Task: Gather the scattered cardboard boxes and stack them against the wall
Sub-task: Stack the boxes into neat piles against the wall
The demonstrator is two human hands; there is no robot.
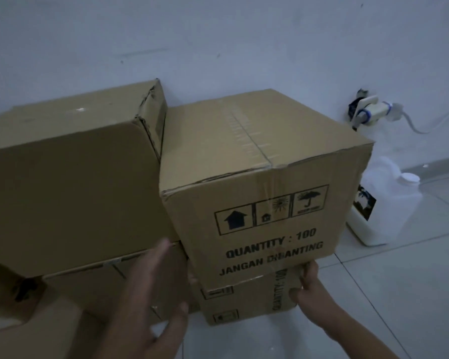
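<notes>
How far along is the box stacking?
Done: two stacks of two stand at the wall, big box tops the left, printed box the right. In hand: right hand pinches the lower box's corner; left hand hovers open. Left: cardboard at lower left looks unstacked.

The upper box (265, 156) is seen in brown cardboard, printed in black with three framed symbols (arrow, sun, umbrella) and capital lettering. The lower box (244, 304) is coloured the same brown and is also printed in black. The large box (70, 177) is shown in plain brown. The wall (218, 35) is painted pale bluish white and flecked with dark marks. The floor (399, 294) is tiled pale grey and crossed by thin darker joints. The jug (384, 187) is white, labelled in black and white.
</notes>
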